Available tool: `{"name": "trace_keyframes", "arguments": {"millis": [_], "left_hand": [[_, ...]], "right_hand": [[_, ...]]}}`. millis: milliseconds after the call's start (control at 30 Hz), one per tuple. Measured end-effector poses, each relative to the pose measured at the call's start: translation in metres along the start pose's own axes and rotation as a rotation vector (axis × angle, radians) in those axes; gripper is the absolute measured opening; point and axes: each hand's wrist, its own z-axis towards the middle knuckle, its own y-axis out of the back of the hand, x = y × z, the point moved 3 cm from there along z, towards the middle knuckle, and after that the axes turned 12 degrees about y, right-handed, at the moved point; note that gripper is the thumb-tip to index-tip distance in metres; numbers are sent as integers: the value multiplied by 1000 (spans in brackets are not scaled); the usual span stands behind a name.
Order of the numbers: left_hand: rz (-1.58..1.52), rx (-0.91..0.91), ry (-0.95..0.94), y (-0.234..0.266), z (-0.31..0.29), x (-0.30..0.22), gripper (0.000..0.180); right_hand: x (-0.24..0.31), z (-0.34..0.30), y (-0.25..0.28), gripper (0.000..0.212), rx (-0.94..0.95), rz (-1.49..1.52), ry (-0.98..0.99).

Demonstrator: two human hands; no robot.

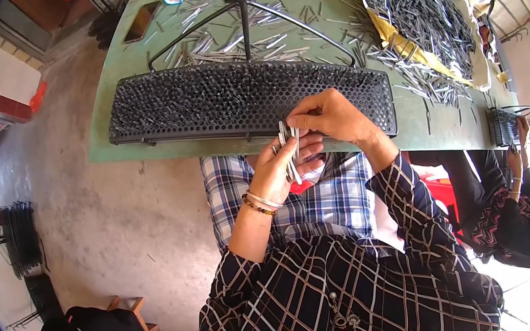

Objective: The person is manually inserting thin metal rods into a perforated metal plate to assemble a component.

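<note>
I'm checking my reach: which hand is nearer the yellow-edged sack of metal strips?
Right. Your right hand is below and left of the sack in the picture; your left hand is farther left and lower.

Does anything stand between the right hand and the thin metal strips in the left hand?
Nothing visible does: the right hand is right at the upper ends of the thin metal strips held in the left hand.

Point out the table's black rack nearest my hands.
The long central rack, by the right hand; the other rack sits far right, beside a co-worker.
</note>
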Motion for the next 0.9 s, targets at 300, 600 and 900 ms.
{"name": "trace_keyframes", "arguments": {"millis": [300, 600, 900], "left_hand": [[-11, -49, 38, 9, 1, 5, 38], [-22, -55, 63, 10, 1, 9, 36], [-15, -62, 65, 9, 2, 9, 35]], "right_hand": [[5, 33, 14, 21, -384, -147, 143], [-4, 38, 12, 19, -481, -300, 207], [0, 41, 14, 20, -304, -215, 301]]}}
